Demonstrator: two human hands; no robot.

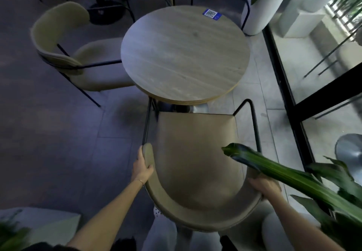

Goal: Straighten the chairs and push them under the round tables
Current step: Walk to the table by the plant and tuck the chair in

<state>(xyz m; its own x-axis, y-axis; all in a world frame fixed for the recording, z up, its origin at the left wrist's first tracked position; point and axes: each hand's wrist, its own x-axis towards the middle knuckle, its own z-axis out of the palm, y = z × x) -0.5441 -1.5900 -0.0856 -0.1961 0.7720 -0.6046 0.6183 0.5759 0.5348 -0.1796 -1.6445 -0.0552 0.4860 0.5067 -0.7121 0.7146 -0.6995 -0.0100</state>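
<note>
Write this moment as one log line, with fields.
step: push chair in | left hand: on backrest | right hand: on backrest | near chair: seat front at round table edge, not under

Round table [184, 55] matt wood grain; chair [195, 153] beige cloth, black metal frame.

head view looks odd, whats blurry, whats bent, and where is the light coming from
Head view: wide-angle bending curves the black window frame; motion blur softens the near chair, left hand and right hand gripping its backrest; the green leaf close to the lens is smeared; daylight enters from the window side on the right, leaving the floor at left dim and bluish; the round table shows no glare.
</note>
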